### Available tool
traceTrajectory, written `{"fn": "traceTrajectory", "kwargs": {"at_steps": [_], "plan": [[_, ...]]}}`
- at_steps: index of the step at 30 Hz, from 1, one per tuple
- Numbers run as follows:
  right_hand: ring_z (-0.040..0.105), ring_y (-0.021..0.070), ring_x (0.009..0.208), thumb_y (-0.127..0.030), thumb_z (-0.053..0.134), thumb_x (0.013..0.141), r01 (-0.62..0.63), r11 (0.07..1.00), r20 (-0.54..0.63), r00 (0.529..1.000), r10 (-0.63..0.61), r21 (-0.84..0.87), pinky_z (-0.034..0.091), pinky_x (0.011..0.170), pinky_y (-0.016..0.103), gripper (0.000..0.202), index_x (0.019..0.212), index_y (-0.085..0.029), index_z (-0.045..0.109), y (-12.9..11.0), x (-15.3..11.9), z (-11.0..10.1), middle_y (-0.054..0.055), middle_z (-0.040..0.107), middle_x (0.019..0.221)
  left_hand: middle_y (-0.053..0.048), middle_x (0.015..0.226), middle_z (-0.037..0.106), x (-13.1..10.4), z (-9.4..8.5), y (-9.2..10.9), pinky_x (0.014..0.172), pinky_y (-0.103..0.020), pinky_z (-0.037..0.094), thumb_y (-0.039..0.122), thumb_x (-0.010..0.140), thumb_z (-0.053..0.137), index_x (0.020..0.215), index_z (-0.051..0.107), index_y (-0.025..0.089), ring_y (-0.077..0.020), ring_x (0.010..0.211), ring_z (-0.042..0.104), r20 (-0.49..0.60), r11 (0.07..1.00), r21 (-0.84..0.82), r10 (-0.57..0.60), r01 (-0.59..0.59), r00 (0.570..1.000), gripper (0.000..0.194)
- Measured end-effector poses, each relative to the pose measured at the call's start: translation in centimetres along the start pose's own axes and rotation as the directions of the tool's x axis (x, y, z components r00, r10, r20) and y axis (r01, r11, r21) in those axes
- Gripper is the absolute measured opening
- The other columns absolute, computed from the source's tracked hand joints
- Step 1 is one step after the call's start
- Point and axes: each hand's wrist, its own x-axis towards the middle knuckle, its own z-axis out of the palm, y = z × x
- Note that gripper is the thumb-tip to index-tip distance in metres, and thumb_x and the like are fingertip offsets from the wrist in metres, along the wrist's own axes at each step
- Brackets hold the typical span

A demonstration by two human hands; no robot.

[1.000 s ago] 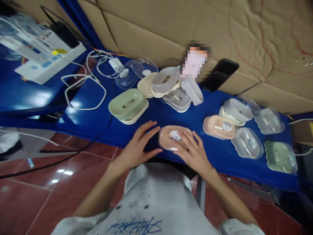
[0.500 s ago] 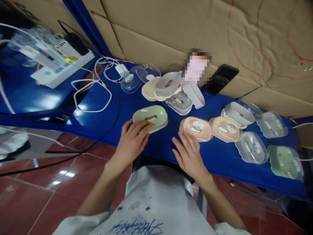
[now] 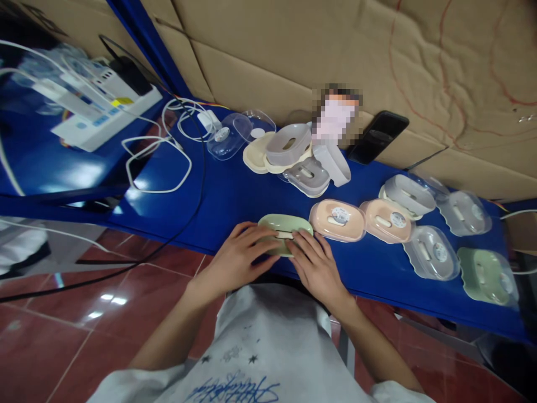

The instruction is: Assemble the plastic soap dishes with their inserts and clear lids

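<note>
A green oval dish (image 3: 285, 223) lies at the near edge of the blue table, with a pale piece across its middle slot. My left hand (image 3: 247, 252) is wrapped round its left side, fingers over the rim. On the right side, my right hand (image 3: 314, 260) holds it too, fingertips at the slot. Just right of the dish lies a peach dish under a clear lid (image 3: 352, 224), and a second peach dish (image 3: 381, 228) touches it.
Behind are stacked grey and cream dishes (image 3: 289, 145), clear lids (image 3: 229, 145), and a black phone (image 3: 380, 137) against cardboard. Grey dishes (image 3: 430, 257) and a lidded green dish (image 3: 482, 274) lie right. A power strip (image 3: 104, 120) and cables (image 3: 188, 168) occupy the left.
The green dish has moved right and nearer to me with my left hand. My right hand has moved left from beside the peach dish and taken hold of the green dish.
</note>
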Motion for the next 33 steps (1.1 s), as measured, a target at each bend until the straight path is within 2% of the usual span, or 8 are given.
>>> {"fn": "traceTrajectory", "kwargs": {"at_steps": [6,10,12,16,18,22,29,33], "plan": [[0.049,0.0301,0.154,-0.032,0.059,0.11,-0.029,0.998,-0.014,0.999,0.029,-0.047,0.041,0.127,0.052,0.047,0.155,-0.021,0.058,-0.4,-0.4,-0.1,0.012,0.056,0.164,-0.014,0.139,0.071,7.7,-1.7,-3.6,0.107,-0.044,0.052,0.03,0.109,0.058,0.14,0.064,0.018,-0.0298,0.131,0.066,-0.238,0.958,0.17,-0.185,0.229,0.953,0.034],[0.049,0.0309,0.153,-0.034,0.058,0.11,-0.071,0.997,-0.007,0.997,0.071,-0.026,0.043,0.125,0.053,0.049,0.157,-0.022,0.056,-0.4,-0.7,-0.1,0.013,0.055,0.164,-0.011,0.11,0.078,11.2,-1.3,-4.3,0.095,-0.042,0.054,0.04,0.105,0.066,0.108,0.074,0.017,-0.0305,0.109,0.073,-0.208,0.92,0.277,-0.226,0.279,0.952,0.024],[0.048,0.0314,0.154,-0.034,0.058,0.11,-0.102,0.995,0.005,0.995,0.102,-0.006,0.043,0.125,0.053,0.048,0.157,-0.023,0.056,-0.4,-0.8,0.0,0.013,0.054,0.166,-0.01,0.102,0.078,11.8,-0.3,-3.6,0.09,-0.041,0.054,0.038,0.104,0.068,0.105,0.075,0.017,-0.0305,0.101,0.074,-0.14,0.897,0.373,-0.198,0.237,0.97,0.022],[0.045,0.0323,0.155,-0.033,0.058,0.109,-0.116,0.993,0.004,0.993,0.116,0.009,0.042,0.126,0.054,0.046,0.154,-0.022,0.058,-0.3,-0.7,0.1,0.013,0.052,0.166,-0.013,0.111,0.077,12.2,1.4,-2.7,0.081,-0.039,0.053,0.03,0.103,0.069,0.134,0.07,0.015,-0.0322,0.103,0.074,-0.058,0.821,0.539,-0.183,0.185,0.981,0.034],[0.045,0.0322,0.155,-0.031,0.058,0.109,-0.111,0.994,-0.002,0.994,0.111,0.017,0.042,0.126,0.054,0.045,0.153,-0.021,0.059,-0.3,-0.7,0.1,0.014,0.052,0.166,-0.013,0.109,0.077,12.3,1.6,-2.7,0.076,-0.037,0.052,0.027,0.106,0.063,0.134,0.07,0.016,-0.0305,0.101,0.074,-0.051,0.806,0.561,-0.193,0.188,0.98,0.031],[0.045,0.0322,0.155,-0.032,0.057,0.11,-0.115,0.993,-0.003,0.993,0.115,0.033,0.044,0.125,0.054,0.045,0.154,-0.023,0.058,-0.2,-0.6,0.0,0.013,0.052,0.166,-0.013,0.104,0.076,12.4,0.9,-2.8,0.075,-0.037,0.051,0.025,0.111,0.049,0.111,0.078,0.017,-0.0292,0.1,0.073,-0.124,0.8,0.556,-0.188,0.226,0.974,0.03],[0.044,0.0321,0.156,-0.031,0.057,0.109,-0.119,0.991,0.0,0.993,0.119,0.063,0.043,0.125,0.054,0.045,0.154,-0.022,0.058,-0.2,-0.6,0.0,0.014,0.051,0.167,-0.015,0.119,0.075,12.7,1.0,-3.3,0.075,-0.036,0.056,0.029,0.105,0.063,0.14,0.068,0.017,-0.0321,0.108,0.073,-0.021,0.803,0.561,-0.228,0.2,0.973,0.037],[0.043,0.0313,0.157,-0.032,0.056,0.11,-0.13,0.987,0.008,0.992,0.13,0.092,0.042,0.127,0.054,0.046,0.155,-0.023,0.056,-0.2,-0.6,-0.2,0.014,0.05,0.168,-0.014,0.127,0.073,11.8,0.4,-3.7,0.08,-0.034,0.06,0.037,0.107,0.064,0.137,0.072,0.022,-0.0282,0.109,0.075,-0.164,0.864,0.419,-0.231,0.279,0.959,0.034]]}}
